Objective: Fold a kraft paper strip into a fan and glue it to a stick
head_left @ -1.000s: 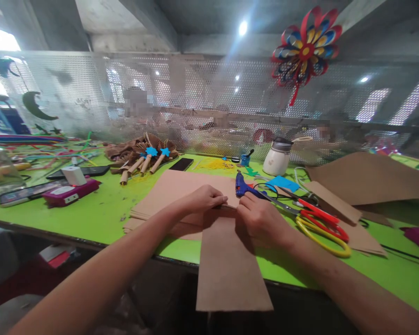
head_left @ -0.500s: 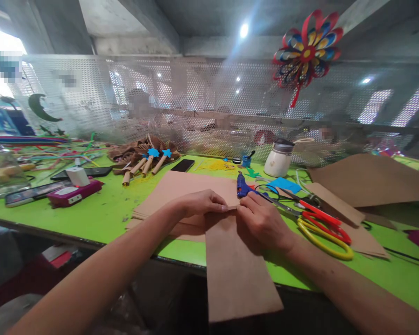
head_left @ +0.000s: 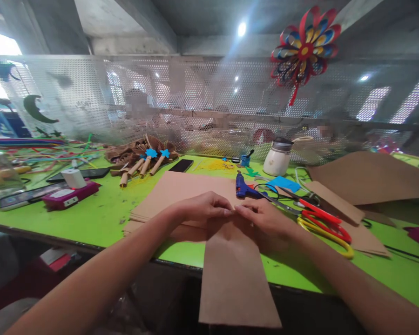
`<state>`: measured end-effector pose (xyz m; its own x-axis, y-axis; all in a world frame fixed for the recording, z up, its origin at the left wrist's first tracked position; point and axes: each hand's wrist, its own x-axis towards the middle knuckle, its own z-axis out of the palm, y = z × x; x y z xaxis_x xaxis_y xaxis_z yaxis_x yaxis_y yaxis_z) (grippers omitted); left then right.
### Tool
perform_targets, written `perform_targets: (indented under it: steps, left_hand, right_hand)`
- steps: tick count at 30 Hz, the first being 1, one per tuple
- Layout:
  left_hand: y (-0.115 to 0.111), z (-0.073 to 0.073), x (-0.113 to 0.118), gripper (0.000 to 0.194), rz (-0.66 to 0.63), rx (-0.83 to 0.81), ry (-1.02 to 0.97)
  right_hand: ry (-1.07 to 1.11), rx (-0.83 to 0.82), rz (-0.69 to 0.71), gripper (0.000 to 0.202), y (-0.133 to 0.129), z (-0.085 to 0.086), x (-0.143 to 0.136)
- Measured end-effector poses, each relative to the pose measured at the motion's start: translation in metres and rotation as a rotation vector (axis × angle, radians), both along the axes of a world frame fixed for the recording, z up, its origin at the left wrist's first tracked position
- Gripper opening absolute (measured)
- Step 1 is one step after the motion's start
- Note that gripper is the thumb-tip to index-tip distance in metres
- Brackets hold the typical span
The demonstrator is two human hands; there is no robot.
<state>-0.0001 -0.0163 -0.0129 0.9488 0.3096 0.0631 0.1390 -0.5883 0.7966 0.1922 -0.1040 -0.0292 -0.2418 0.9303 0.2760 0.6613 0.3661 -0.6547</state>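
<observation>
Brown paper strip (head_left: 238, 284): flat, matte, long axis running from stack of brown sheets (head_left: 164, 193) toward wearer, lower end overhanging counter (head_left: 101, 218). Left hand (head_left: 209, 207) and right hand (head_left: 261, 215) pinch its far end, fingertips nearly meeting, over stack's near side.

A ceiling light (head_left: 242, 29) flares bluish; a window (head_left: 2, 43) glares white beyond the far left corner of the table (head_left: 106, 223). Soft shadow dims the top of the paper strip (head_left: 237, 284). Outer edges look stretched.
</observation>
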Motion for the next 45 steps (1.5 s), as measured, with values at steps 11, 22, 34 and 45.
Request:
perform_targets:
  steps: [11, 22, 34, 45]
  left_hand:
    - [-0.002, -0.006, 0.005, 0.026, 0.081, 0.151, -0.040]
    - [-0.014, -0.010, 0.006, 0.031, 0.225, 0.331, 0.013]
    - [-0.018, -0.012, 0.005, 0.035, 0.275, 0.495, -0.031]
    - [-0.004, -0.006, 0.000, 0.034, 0.259, 0.487, 0.033]
  right_hand:
    - [0.270, -0.034, -0.035, 0.031, -0.001, -0.010, -0.005]
    - [0.168, 0.133, -0.068, 0.025, 0.001, -0.010, -0.002]
    - [0.247, -0.020, -0.063, 0.029, 0.005, 0.004, 0.013]
    - [0.187, 0.091, -0.086, 0.033, 0.009, 0.005, 0.027]
